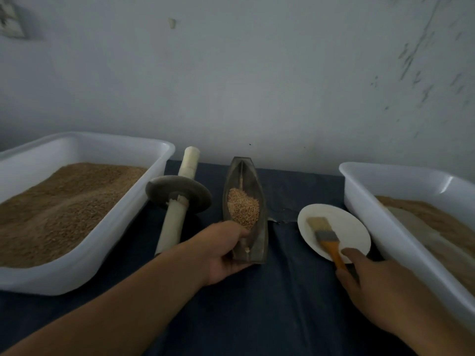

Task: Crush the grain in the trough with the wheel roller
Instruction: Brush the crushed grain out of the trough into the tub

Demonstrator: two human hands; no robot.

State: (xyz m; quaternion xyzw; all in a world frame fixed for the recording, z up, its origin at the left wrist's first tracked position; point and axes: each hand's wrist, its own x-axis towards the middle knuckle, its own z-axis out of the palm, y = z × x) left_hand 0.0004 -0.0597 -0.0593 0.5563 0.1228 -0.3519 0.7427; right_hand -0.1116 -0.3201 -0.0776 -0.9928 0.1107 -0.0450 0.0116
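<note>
A dark boat-shaped trough (257, 181) lies lengthwise at the table's middle, with a heap of pale grain (243, 206) in its hollow. My left hand (226, 253) grips the trough's near end, thumb over the rim. To its left lies the wheel roller (180, 194), a grey metal disc on a cream wooden axle, untouched and leaning against the left tub. My right hand (372, 281) holds the orange handle of a flat brush (325, 235) whose bristles rest on a white plate (359, 227).
A white plastic tub (128, 201) full of brown grain stands at the left. A second white tub (385, 219) with brownish material stands at the right. Dark blue cloth (282, 304) covers the table; a grey wall rises right behind.
</note>
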